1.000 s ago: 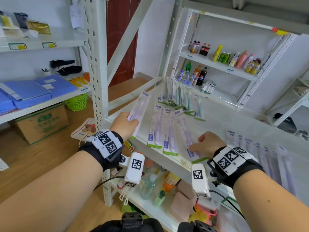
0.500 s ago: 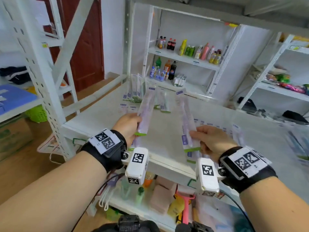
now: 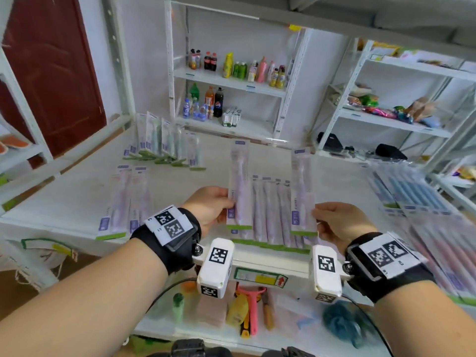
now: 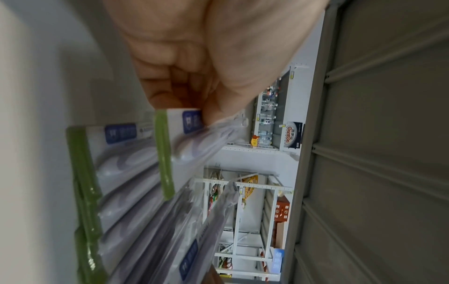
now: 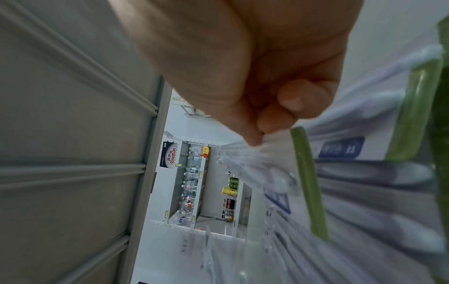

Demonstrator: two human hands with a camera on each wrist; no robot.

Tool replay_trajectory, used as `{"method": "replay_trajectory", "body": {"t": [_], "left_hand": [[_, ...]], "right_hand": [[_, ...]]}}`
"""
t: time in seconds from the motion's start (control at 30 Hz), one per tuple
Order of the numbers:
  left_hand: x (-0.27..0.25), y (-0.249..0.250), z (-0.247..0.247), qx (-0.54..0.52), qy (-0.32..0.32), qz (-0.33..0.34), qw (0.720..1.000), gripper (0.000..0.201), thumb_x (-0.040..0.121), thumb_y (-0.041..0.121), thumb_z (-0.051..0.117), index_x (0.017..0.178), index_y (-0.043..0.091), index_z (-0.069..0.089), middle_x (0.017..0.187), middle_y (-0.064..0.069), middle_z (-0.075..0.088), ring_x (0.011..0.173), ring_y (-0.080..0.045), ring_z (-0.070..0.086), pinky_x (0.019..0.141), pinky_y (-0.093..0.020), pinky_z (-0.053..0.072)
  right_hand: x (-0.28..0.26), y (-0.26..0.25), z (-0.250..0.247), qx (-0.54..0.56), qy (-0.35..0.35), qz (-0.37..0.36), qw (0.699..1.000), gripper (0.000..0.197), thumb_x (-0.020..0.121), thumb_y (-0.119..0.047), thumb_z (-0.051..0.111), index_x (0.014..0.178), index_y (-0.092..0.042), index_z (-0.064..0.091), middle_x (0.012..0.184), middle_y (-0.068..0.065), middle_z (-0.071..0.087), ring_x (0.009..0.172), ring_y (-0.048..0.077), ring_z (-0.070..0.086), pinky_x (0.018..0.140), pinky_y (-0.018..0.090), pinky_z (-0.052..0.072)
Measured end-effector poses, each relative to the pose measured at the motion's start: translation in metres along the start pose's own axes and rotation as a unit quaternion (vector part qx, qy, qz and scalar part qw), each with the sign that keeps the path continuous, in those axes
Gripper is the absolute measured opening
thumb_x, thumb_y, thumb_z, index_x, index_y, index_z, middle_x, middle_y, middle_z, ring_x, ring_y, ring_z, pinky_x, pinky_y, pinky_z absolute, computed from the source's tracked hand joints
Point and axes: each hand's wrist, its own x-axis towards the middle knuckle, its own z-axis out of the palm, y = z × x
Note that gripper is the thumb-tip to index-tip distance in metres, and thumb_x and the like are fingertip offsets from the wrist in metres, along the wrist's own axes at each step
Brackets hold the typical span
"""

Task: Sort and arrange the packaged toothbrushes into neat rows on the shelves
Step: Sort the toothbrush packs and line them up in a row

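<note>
The left hand (image 3: 210,208) pinches the lower left edge of a long, flat, clear-fronted pack holding a lilac toothbrush, with a green strip along its bottom (image 3: 239,186), thumb on the front and fingers curled behind; the right hand (image 3: 340,222) pinches the lower right edge of a second lilac toothbrush pack of the same kind (image 3: 302,191) in the same way. Both packs hang just above the white metal shelf (image 3: 180,181), one at each end of a tight row of matching lilac packs lying flat near the front lip (image 3: 269,212). To finish this step well, I would judge that each pack should be lowered flat beside the outermost pack of that row, its green strip lined up with the band of green strips already at the shelf edge, and its side edge brought up to touch its neighbour, or overlap it only as much as the others do. A thin blister pack held by one corner can twist, so easing it down bottom edge first should keep it square. Each held pack has its long axis running front to back across the shelf, green strip toward the person and the hang-tab end pointing away, tilted a little up from the surface; the two stand close to parallel with each other and with the row between them. A pair of lilac packs (image 3: 123,202) lies well to the left, other packs at the back left (image 3: 164,145), blue ones (image 3: 412,189) on the right.
</note>
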Motion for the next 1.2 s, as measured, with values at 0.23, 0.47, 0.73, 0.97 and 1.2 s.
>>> {"method": "replay_trajectory", "body": {"t": [0.23,0.47,0.73,0.97,1.2], "left_hand": [[0.007,0.001,0.027,0.051,-0.042,-0.006,0.998,0.019,0.088,-0.010,0.048,0.085,0.002,0.062,0.079,-0.012,0.065,0.062,-0.018,0.063,0.055,-0.023,0.056],[0.015,0.004,0.049,0.128,-0.066,-0.007,0.990,0.016,0.085,-0.008,0.052,0.095,-0.002,0.064,0.091,-0.021,0.067,0.082,-0.034,0.067,0.083,-0.043,0.055],[0.023,0.003,0.070,0.156,-0.081,-0.016,0.984,0.017,0.084,-0.005,0.054,0.088,0.005,0.067,0.099,-0.024,0.069,0.094,-0.038,0.067,0.088,-0.050,0.053],[0.034,-0.004,0.082,0.163,-0.072,-0.018,0.984,0.017,0.080,-0.001,0.059,0.079,0.015,0.065,0.095,-0.018,0.071,0.092,-0.033,0.068,0.088,-0.047,0.054],[0.034,-0.005,0.088,0.162,-0.080,-0.016,0.983,0.019,0.084,-0.001,0.059,0.081,0.018,0.061,0.100,-0.017,0.069,0.093,-0.033,0.068,0.085,-0.047,0.055]], "right_hand": [[0.000,0.005,-0.002,-0.088,0.016,-0.020,0.996,0.017,0.085,-0.006,0.063,0.078,-0.022,0.061,0.040,0.001,0.057,0.037,0.013,0.049,0.042,0.023,0.045],[-0.004,0.001,0.001,-0.132,0.013,-0.039,0.990,0.014,0.082,-0.002,0.059,0.075,-0.011,0.068,0.044,0.004,0.057,0.043,0.018,0.049,0.050,0.029,0.045],[0.001,0.004,0.000,-0.165,0.021,-0.045,0.985,0.015,0.082,-0.003,0.059,0.073,-0.014,0.066,0.040,0.000,0.057,0.035,0.012,0.048,0.042,0.021,0.046],[0.001,0.009,0.001,-0.170,0.022,-0.057,0.984,0.015,0.084,-0.006,0.060,0.097,-0.013,0.060,0.047,0.004,0.060,0.029,0.007,0.049,0.035,0.016,0.037],[0.000,0.011,-0.001,-0.227,0.021,-0.073,0.971,0.019,0.082,-0.011,0.064,0.099,-0.018,0.058,0.057,-0.004,0.061,0.039,0.001,0.055,0.039,0.010,0.036]]}}
